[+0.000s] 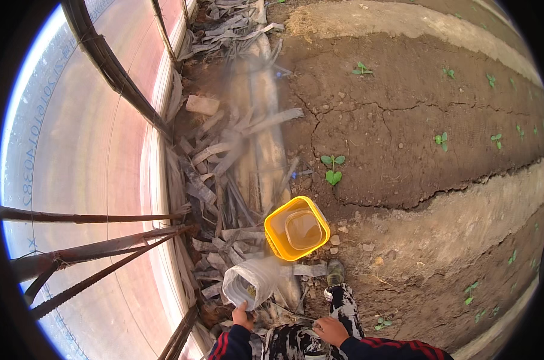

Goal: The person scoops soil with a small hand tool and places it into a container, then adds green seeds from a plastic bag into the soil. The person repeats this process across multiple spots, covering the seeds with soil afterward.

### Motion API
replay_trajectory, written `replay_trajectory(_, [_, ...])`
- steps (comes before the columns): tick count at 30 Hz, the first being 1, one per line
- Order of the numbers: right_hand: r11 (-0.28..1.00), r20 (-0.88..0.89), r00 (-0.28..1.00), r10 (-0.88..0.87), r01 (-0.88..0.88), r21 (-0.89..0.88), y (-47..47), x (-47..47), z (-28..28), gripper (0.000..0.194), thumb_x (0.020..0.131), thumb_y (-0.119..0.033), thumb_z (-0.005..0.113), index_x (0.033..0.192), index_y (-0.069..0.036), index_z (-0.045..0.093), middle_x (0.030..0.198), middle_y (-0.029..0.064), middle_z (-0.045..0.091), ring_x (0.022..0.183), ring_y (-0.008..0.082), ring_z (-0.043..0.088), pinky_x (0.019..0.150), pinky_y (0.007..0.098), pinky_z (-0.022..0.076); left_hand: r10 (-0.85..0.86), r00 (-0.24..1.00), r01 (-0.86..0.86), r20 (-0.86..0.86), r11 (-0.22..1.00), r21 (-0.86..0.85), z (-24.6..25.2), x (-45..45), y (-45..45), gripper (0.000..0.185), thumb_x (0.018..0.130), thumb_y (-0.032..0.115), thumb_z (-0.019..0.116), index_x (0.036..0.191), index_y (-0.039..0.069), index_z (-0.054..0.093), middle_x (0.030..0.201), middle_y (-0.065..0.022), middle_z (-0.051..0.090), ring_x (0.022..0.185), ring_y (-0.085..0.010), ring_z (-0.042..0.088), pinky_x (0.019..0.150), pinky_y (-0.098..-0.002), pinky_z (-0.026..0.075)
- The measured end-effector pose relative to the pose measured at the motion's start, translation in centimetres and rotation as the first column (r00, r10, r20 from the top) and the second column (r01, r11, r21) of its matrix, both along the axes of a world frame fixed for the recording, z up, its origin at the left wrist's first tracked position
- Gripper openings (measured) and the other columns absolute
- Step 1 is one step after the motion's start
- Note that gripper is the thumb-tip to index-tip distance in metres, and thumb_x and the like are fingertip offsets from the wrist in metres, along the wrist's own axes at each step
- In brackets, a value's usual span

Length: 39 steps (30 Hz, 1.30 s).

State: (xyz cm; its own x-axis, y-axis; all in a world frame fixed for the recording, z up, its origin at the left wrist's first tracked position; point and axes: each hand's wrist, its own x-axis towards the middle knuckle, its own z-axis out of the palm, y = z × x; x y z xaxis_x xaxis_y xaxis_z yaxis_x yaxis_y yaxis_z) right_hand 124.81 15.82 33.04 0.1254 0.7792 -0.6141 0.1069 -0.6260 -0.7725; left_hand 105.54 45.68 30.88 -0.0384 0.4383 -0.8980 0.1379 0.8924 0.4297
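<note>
A translucent plastic container (250, 285), with a little greenish-brown matter inside, is tilted with its opening to the left. My left hand (243, 316) grips its near rim. My right hand (332, 330) rests by my knee, at the end of a thin dark stick; whether it holds the stick is not clear. Beyond both hands stands a yellow square bucket (272, 240), which holds some clear liquid.
Plastic sheeting (119, 148) on dark poles (87, 218) walls off the left. Grey strips (209, 191) litter the ground beside a flat pipe-like sheet (269, 130). A brick (202, 105) lies farther off. Cracked soil with seedlings (333, 170) spreads right; my shoe (335, 272) is near the bucket.
</note>
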Motion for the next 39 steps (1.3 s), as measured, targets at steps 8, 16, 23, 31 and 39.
replay_trajectory(8, [0.995,0.053,0.997,-0.053,0.057,-0.083,-0.9,-1.3,0.6,0.026,0.097,-0.025,0.055,0.113,-0.003,0.057,0.103,0.0130,0.059,0.100,0.0327,0.053,0.089,0.0454,0.0459,0.044,0.993,-0.052,-0.108,0.996,-0.070,1.2,1.1,-2.2,0.015,0.089,0.019,0.064,0.098,0.009,0.058,0.079,-0.0037,0.063,0.059,-0.0172,0.056,0.049,-0.0317,0.043])
replay_trajectory(16, [0.957,0.023,0.970,-0.243,0.243,-0.158,0.2,-1.4,-4.0,0.020,0.094,-0.016,0.058,0.110,-0.003,0.059,0.099,0.0135,0.060,0.092,0.0316,0.059,0.079,0.0413,0.0503,0.070,0.993,-0.077,-0.092,0.995,-0.070,-0.5,-2.0,-6.3,0.020,0.090,0.019,0.063,0.100,0.003,0.058,0.078,-0.0070,0.064,0.054,-0.0198,0.056,0.046,-0.0336,0.042])
replay_trajectory(23, [0.663,0.011,0.699,-0.715,0.683,-0.308,4.5,9.5,-19.3,0.026,0.099,-0.017,0.055,0.119,-0.001,0.059,0.111,0.0118,0.065,0.099,0.0224,0.062,0.084,0.0376,0.0509,0.040,0.989,-0.042,-0.144,0.999,-0.015,-1.4,-6.0,-9.2,0.021,0.092,0.024,0.063,0.103,0.007,0.058,0.084,-0.0031,0.064,0.063,-0.0166,0.058,0.050,-0.0326,0.042])
replay_trajectory(31, [0.976,0.335,0.935,0.112,-0.167,0.141,16.9,4.2,-20.7,0.012,0.084,-0.009,0.053,0.087,-0.002,0.062,0.088,0.0184,0.062,0.089,0.0379,0.059,0.078,0.0473,0.0470,0.120,0.939,-0.133,-0.321,0.991,-0.019,-3.1,-10.6,-12.4,0.032,0.088,0.024,0.066,0.112,0.005,0.059,0.097,-0.0032,0.066,0.078,-0.0153,0.065,0.057,-0.0316,0.051])
replay_trajectory(39, [0.522,0.831,0.340,0.441,-0.850,0.071,30.4,-0.2,-26.1,0.018,0.082,-0.017,0.056,0.087,-0.008,0.071,0.097,0.0068,0.067,0.118,0.0252,0.052,0.100,0.0366,0.0350,0.251,0.911,-0.276,-0.328,0.960,-0.034,-3.9,-14.2,-18.1,0.032,0.091,0.016,0.062,0.118,0.000,0.057,0.106,-0.0073,0.065,0.089,-0.0189,0.064,0.073,-0.0339,0.053])
